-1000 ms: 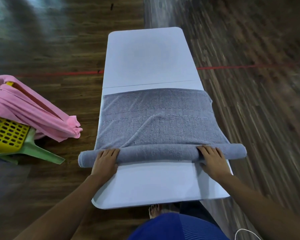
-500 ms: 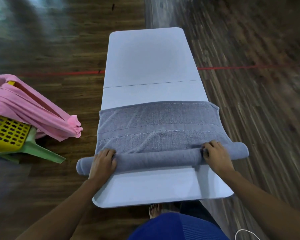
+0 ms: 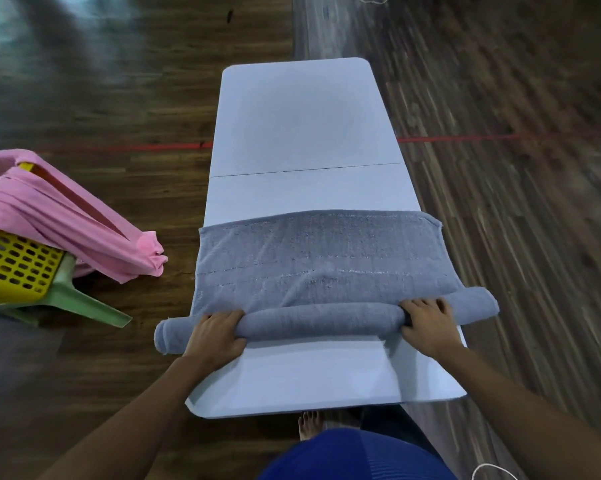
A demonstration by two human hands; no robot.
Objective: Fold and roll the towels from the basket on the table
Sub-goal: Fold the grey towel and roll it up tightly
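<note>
Left grip [image 3: 216,336] and right grip [image 3: 427,325] clamp the roll [image 3: 321,318]. Its ends, at 3 and 9 o'clock, overhang the worktop [image 3: 302,379]; uneven pushing could skew it.

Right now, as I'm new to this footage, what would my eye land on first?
A grey towel half rolled across the near end of a white table, the left hand and right hand gripping the roll near its ends. At left, a pink towel hangs over a yellow basket.
</note>
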